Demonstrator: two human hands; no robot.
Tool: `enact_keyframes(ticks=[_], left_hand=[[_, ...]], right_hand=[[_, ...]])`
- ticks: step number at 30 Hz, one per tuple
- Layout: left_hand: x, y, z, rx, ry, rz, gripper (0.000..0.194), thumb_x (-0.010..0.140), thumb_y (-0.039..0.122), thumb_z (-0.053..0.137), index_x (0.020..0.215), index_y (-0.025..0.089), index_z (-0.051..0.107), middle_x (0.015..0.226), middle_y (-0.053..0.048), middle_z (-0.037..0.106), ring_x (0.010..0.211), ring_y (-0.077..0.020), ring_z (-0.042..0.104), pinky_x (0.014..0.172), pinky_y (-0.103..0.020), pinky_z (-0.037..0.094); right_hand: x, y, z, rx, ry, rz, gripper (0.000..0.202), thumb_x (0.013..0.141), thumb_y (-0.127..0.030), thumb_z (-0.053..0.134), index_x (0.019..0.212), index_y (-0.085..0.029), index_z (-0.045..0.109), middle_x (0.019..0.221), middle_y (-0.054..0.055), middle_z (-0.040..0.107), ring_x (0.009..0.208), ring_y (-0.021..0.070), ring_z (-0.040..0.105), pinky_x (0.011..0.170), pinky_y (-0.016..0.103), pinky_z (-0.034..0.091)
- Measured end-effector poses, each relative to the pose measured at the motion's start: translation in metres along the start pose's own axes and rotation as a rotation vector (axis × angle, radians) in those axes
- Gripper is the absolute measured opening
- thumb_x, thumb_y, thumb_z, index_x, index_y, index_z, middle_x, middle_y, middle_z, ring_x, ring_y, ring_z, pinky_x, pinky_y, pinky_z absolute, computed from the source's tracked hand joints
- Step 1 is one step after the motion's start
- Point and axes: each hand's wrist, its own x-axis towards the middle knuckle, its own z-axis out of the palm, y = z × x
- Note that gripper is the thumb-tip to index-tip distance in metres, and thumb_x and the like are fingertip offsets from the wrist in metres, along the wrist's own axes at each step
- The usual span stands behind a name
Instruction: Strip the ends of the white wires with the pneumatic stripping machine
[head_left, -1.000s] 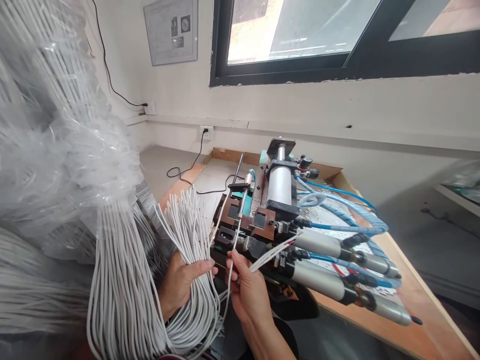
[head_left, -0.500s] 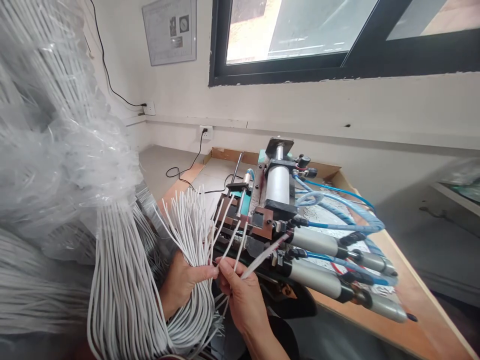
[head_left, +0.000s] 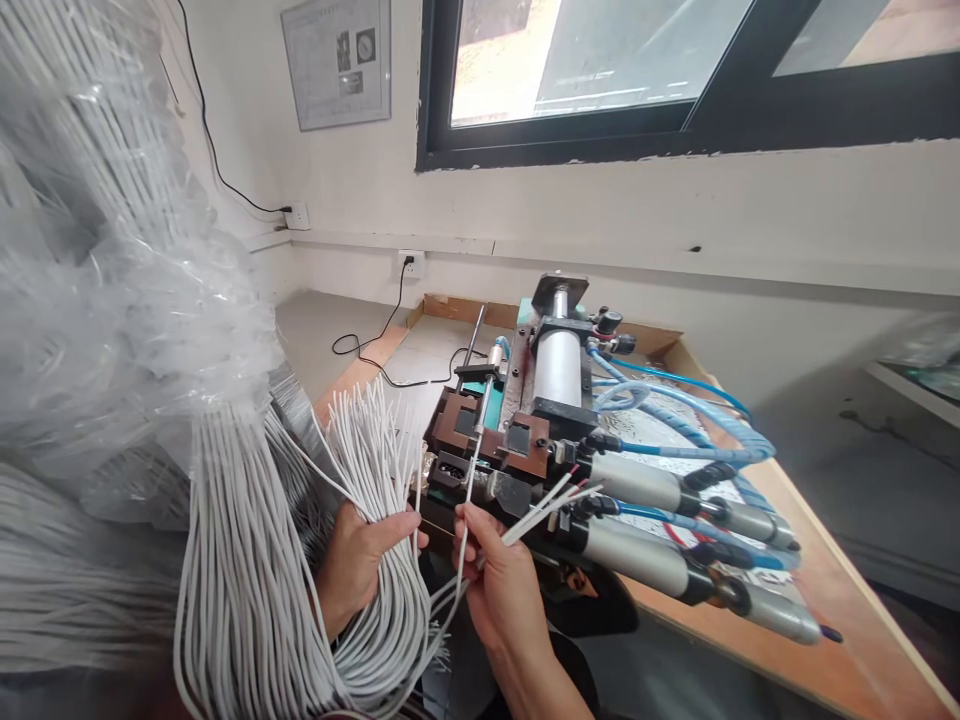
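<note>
A thick bundle of white cables point(head_left: 367, 440) is held in my left hand point(head_left: 360, 560), with the thumb across its front. My right hand point(head_left: 499, 570) pinches one white cable point(head_left: 472, 475) that points up to the front of the machine point(head_left: 487, 440). Several other white cables point(head_left: 536, 515) stick out to the right from the same hand, some with reddish ends. The machine has brown blocks, a silver upright cylinder and lies just beyond my right hand.
Large plastic-wrapped cable bundles point(head_left: 232, 540) hang at the left. Blue air hoses point(head_left: 675, 455) and two grey cylinders point(head_left: 637, 560) extend rightward over the wooden-edged table point(head_left: 847, 600). A black cord point(head_left: 390, 325) runs to a wall socket.
My right hand has moved slightly right and away from my left hand. Fewer cables now reach up to the machine, and more fan out to the right of my right hand.
</note>
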Motion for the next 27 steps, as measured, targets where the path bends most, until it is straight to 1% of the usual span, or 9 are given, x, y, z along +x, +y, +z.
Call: enact_keyframes(ticks=[2, 4, 6, 8, 10, 14, 18, 21, 27], left_hand=[[0.000, 0.000, -0.001, 0.007, -0.007, 0.019, 0.017, 0.055, 0.016, 0.071, 0.069, 0.015, 0.061, 0.056, 0.003, 0.060, 0.047, -0.0130, 0.058, 0.048, -0.024, 0.047], [0.001, -0.001, -0.001, 0.024, -0.035, 0.029, 0.016, 0.055, 0.015, 0.070, 0.068, 0.015, 0.060, 0.056, 0.004, 0.060, 0.047, -0.0121, 0.056, 0.049, -0.024, 0.046], [0.001, -0.002, -0.001, 0.047, -0.087, 0.062, 0.016, 0.056, 0.013, 0.069, 0.070, 0.016, 0.061, 0.058, 0.004, 0.061, 0.050, -0.0121, 0.056, 0.052, -0.025, 0.047], [0.001, -0.002, -0.001, 0.069, -0.128, 0.114, 0.017, 0.056, 0.011, 0.068, 0.071, 0.016, 0.063, 0.062, 0.003, 0.063, 0.056, -0.0122, 0.057, 0.057, -0.025, 0.047], [0.001, -0.002, -0.001, 0.086, -0.127, 0.127, 0.016, 0.055, 0.011, 0.069, 0.069, 0.015, 0.063, 0.063, 0.003, 0.064, 0.059, -0.0124, 0.057, 0.060, -0.025, 0.047], [-0.001, 0.000, -0.001, 0.069, -0.081, 0.052, 0.012, 0.058, 0.016, 0.069, 0.068, 0.014, 0.063, 0.059, 0.002, 0.063, 0.055, -0.0141, 0.059, 0.057, -0.026, 0.047], [-0.001, 0.003, 0.000, 0.025, 0.008, 0.051, 0.017, 0.058, 0.020, 0.069, 0.072, 0.013, 0.063, 0.057, 0.001, 0.063, 0.051, -0.0145, 0.059, 0.055, -0.026, 0.048], [0.001, 0.004, 0.000, 0.019, 0.048, 0.067, 0.019, 0.058, 0.021, 0.070, 0.073, 0.014, 0.062, 0.054, 0.002, 0.062, 0.050, -0.0135, 0.058, 0.054, -0.025, 0.048], [0.002, 0.004, -0.001, 0.012, 0.077, 0.118, 0.022, 0.054, 0.018, 0.072, 0.074, 0.016, 0.061, 0.063, 0.003, 0.063, 0.057, -0.0131, 0.060, 0.061, -0.025, 0.049]], right_hand=[[0.000, 0.001, 0.001, -0.006, -0.034, 0.018, 0.028, 0.053, -0.035, 0.077, 0.067, -0.013, 0.068, 0.052, -0.002, 0.053, 0.042, 0.0056, 0.038, 0.040, 0.019, 0.029], [-0.001, 0.004, 0.002, -0.034, -0.130, 0.041, 0.030, 0.057, -0.038, 0.074, 0.073, -0.013, 0.070, 0.052, -0.002, 0.052, 0.046, 0.0078, 0.042, 0.045, 0.021, 0.033], [-0.004, 0.007, 0.002, -0.095, -0.251, 0.056, 0.031, 0.058, -0.037, 0.074, 0.076, -0.013, 0.070, 0.054, -0.001, 0.054, 0.050, 0.0092, 0.044, 0.047, 0.022, 0.034], [-0.007, 0.009, 0.000, -0.160, -0.300, 0.027, 0.029, 0.057, -0.035, 0.076, 0.074, -0.012, 0.070, 0.056, 0.001, 0.057, 0.050, 0.0087, 0.043, 0.047, 0.021, 0.033], [-0.009, 0.011, -0.002, -0.181, -0.250, -0.040, 0.027, 0.057, -0.035, 0.076, 0.072, -0.013, 0.070, 0.055, 0.000, 0.058, 0.048, 0.0075, 0.042, 0.046, 0.020, 0.031], [-0.009, 0.010, -0.005, -0.137, -0.113, -0.102, 0.029, 0.061, -0.040, 0.073, 0.077, -0.016, 0.068, 0.058, 0.001, 0.061, 0.046, 0.0084, 0.044, 0.042, 0.020, 0.029], [-0.006, 0.003, -0.003, -0.105, -0.067, -0.069, 0.031, 0.059, -0.036, 0.075, 0.082, -0.015, 0.069, 0.062, 0.003, 0.063, 0.048, 0.0081, 0.046, 0.041, 0.019, 0.029], [-0.003, -0.002, 0.000, -0.052, -0.040, -0.030, 0.031, 0.052, -0.032, 0.078, 0.074, -0.013, 0.070, 0.059, 0.001, 0.060, 0.045, 0.0062, 0.042, 0.039, 0.017, 0.027], [0.006, -0.003, 0.002, 0.073, -0.002, 0.056, 0.030, 0.046, -0.027, 0.081, 0.070, -0.011, 0.069, 0.054, 0.000, 0.057, 0.041, 0.0037, 0.036, 0.036, 0.016, 0.023]])
